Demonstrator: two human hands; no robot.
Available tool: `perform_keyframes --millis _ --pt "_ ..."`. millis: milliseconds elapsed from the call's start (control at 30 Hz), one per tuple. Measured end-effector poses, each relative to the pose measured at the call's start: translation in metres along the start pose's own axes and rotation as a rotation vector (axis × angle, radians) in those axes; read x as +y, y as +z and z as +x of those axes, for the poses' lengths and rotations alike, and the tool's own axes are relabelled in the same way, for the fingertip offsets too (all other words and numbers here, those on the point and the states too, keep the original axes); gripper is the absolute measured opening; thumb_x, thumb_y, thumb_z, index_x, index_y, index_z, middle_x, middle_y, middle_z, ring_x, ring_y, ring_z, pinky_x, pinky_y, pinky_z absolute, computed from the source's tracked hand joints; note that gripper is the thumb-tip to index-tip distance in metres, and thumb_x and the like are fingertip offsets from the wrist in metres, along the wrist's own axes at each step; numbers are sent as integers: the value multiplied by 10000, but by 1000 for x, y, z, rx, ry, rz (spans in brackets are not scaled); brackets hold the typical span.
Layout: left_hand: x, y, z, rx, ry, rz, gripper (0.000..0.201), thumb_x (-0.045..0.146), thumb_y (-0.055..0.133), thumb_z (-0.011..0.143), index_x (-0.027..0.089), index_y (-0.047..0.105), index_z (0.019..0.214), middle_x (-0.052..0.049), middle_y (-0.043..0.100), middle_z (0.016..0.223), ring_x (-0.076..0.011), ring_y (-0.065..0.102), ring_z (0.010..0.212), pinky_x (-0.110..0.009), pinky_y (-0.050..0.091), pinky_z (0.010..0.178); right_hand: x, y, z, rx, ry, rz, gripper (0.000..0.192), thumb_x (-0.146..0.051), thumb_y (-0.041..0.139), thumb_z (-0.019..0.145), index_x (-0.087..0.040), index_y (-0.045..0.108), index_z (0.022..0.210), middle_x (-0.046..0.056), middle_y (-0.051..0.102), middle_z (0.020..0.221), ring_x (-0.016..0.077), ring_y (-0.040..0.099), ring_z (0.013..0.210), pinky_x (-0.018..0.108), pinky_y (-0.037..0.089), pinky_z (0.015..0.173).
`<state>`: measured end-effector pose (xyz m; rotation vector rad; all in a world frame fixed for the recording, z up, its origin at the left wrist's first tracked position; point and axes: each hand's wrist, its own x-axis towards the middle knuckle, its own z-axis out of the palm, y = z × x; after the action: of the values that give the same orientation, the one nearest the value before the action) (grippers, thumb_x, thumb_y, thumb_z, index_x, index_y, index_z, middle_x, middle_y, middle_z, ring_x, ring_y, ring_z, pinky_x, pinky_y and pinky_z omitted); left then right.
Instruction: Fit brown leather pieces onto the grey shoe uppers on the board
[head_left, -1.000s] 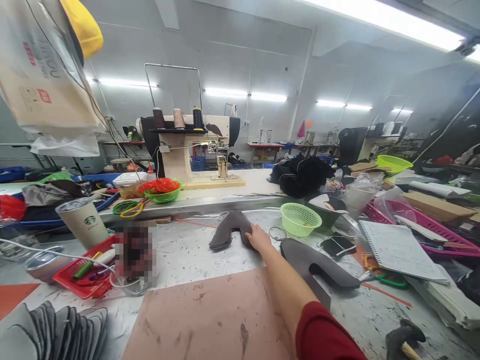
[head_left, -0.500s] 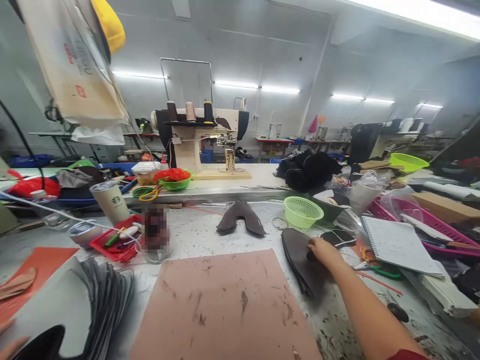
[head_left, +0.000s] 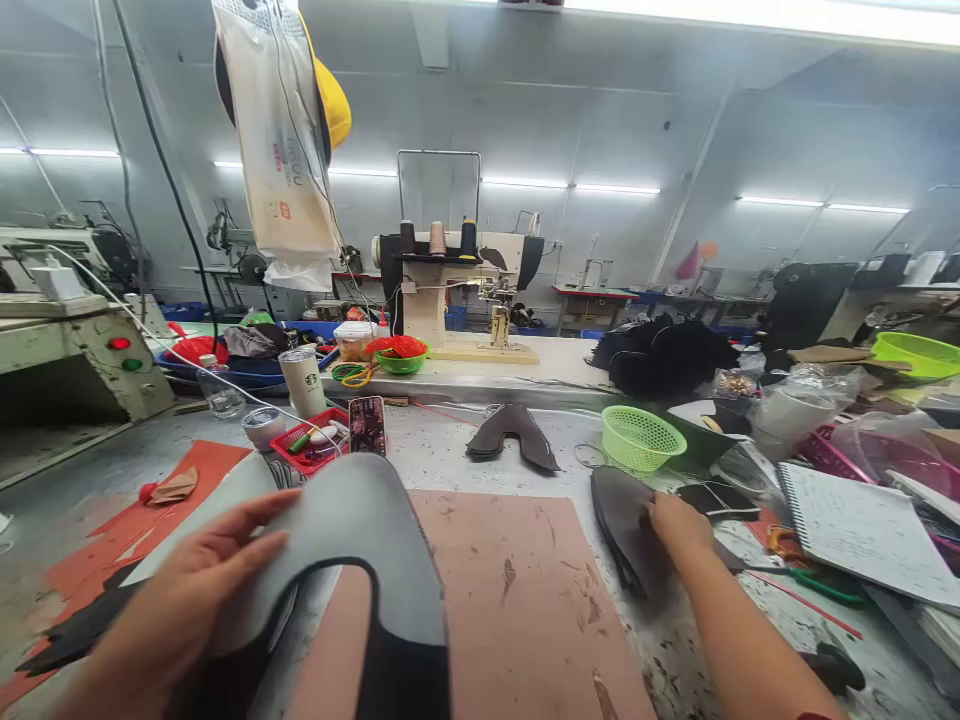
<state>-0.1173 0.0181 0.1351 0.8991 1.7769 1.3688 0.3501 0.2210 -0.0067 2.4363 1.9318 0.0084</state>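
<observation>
Presently, at and right of the spread thumb and fingers of the left hand [head_left: 187, 590], a grey arched piece [head_left: 360, 510] is being touched; whether pinched cannot be told. Under the right hand [head_left: 682, 530], its fingers curled, dark pieces [head_left: 619, 520] are being touched, the grip being hidden.

Bare fingers [head_left: 259, 508], dark red sleeve [head_left: 813, 716]

Pale grey walls [head_left: 622, 130] stand behind the scuffed counter [head_left: 427, 450]. Thin tube lights [head_left: 617, 189] line them, and a brighter strip light [head_left: 750, 14] glows overhead.
</observation>
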Motion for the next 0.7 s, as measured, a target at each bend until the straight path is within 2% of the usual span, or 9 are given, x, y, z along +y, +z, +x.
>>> perform_keyframes --millis 33,100,200,300,400,500,567,633,700 --pt "-14 20 0 -130 -36 -42 776 538 743 404 207 549 1079 -45 672 871 -239 623 734 -328 538 604 -1 -1 -3 20 2 -3 291 -225 357 852 -116 580 1004 162 606 999 246 575 923 331 398 714" --pt "-49 57 3 -252 42 37 696 601 634 538 173 552 1080 -95 653 941 -257 624 790 -370 532 663 -4 -6 -8 89 6 -20 296 -210 391 839 -96 542 1067 170 591 1012 253 554 954 339 386 746" --pt "-101 94 5 -309 457 550 490 537 510 700 220 587 1066 -111 490 1242 -293 453 1125 -430 408 912 -8 -15 -15 192 -50 -96 261 -158 414 817 -88 561 1021 175 572 1013 262 534 978 328 385 743" --pt "-127 110 -2 -565 651 1026 444 440 430 796 302 444 1217 -48 321 1363 -271 259 1255 -480 258 1011 -21 -26 -32 158 -149 -148 273 -84 338 820 -108 593 915 159 573 988 232 583 879 282 404 636" --pt "-128 114 -9 -690 621 1208 503 465 353 830 283 306 1297 -53 242 1388 -266 199 1273 -484 225 1023 -45 -42 -68 55 -301 -116 304 -81 305 826 -140 573 957 128 608 923 211 621 756 264 402 559" --pt "-118 114 -8 -708 570 1159 551 509 351 817 249 311 1302 -71 222 1395 -271 165 1283 -494 178 1033 -68 -71 -120 -18 -497 68 307 -118 350 819 -189 562 1029 90 655 875 225 625 772 284 424 597" --pt "-107 115 -7 -671 531 995 619 540 379 792 207 305 1309 -94 206 1402 -273 142 1291 -500 135 1041 -77 -95 -154 -72 -655 303 335 -183 382 827 -232 520 1129 73 660 944 219 619 818 298 439 673" --pt "-93 117 -11 -625 476 702 720 583 417 752 172 269 1324 -112 188 1411 -275 132 1295 -483 109 1052 -81 -114 -177 -163 -887 582 380 -212 432 812 -264 489 1184 53 639 1029 208 594 909 297 438 757" --pt "-76 118 -18 -655 391 320 800 617 464 705 168 246 1330 -117 216 1407 -285 184 1282 -454 147 1055 -85 -123 -187 -270 -1018 877 411 -234 462 804 -285 464 1211 30 630 1044 184 583 925 285 444 776"
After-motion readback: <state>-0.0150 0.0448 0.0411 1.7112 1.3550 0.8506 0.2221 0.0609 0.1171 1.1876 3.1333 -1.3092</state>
